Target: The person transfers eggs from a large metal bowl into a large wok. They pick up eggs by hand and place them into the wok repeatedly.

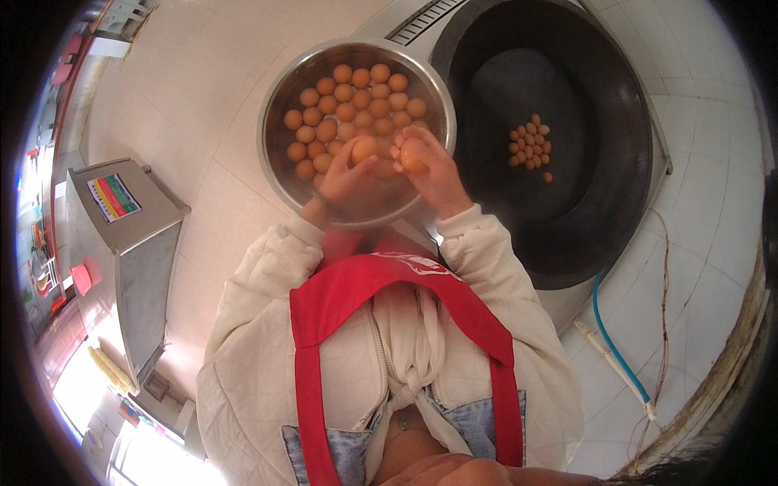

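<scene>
Over a wide stainless steel basin (276, 176), both hands hold eggs. My left hand (347, 179) has its fingers around a brown egg (364, 149). A second brown egg (414, 155) is cupped in my right hand (433, 173), its shell facing up. Below the hands, many brown eggs (346, 112) lie in the basin, apparently under water. To the right of the basin is a large black wok (583, 206). A cluster of brown eggs (529, 143) rests near its middle, with a single egg (547, 177) just apart from the cluster.
The wok sits in a stove top beside a white tiled wall (699, 182). A blue hose (614, 340) and a white pipe (598, 340) lie at the lower right. On the left stands a metal cabinet (146, 291) with a coloured sheet (113, 197) on top. A slotted grate (425, 21) runs behind the basin.
</scene>
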`<state>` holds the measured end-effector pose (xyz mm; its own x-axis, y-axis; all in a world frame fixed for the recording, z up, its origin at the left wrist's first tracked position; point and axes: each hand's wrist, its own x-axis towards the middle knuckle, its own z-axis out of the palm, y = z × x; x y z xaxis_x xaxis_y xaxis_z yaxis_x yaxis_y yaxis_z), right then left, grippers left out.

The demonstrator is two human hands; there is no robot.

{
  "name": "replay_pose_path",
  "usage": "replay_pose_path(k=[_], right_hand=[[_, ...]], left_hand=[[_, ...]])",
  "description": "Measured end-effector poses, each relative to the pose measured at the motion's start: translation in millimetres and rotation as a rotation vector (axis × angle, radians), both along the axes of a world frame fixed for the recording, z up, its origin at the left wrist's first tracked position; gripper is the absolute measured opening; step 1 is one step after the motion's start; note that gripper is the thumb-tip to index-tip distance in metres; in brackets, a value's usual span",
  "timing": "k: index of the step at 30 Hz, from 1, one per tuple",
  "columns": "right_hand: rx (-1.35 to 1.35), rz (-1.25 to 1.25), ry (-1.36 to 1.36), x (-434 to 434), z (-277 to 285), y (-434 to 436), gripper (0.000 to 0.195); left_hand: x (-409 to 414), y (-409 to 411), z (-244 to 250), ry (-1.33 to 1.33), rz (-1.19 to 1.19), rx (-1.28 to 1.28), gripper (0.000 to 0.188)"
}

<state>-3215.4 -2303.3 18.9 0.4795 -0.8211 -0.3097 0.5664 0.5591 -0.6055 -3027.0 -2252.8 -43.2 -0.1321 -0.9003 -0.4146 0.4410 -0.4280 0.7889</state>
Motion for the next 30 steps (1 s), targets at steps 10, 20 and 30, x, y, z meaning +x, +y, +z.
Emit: replay_pose_path(k=[10,20,30], right_hand=[[-0.102,0.022,0.081,0,14,0,0.009],[-0.163,0.095,0.176,1,22,-1,0.021],[-1.372,0.38,1.888,26,-95,2,0.017]], left_hand=[[4,-1,9,-0.059,0.01,-0.01,0.047],[5,2,-2,-0.318,-0.069,-0.038,0.046],[-23,-16,-42,-1.853,-0.659,-0.459,0.054]])
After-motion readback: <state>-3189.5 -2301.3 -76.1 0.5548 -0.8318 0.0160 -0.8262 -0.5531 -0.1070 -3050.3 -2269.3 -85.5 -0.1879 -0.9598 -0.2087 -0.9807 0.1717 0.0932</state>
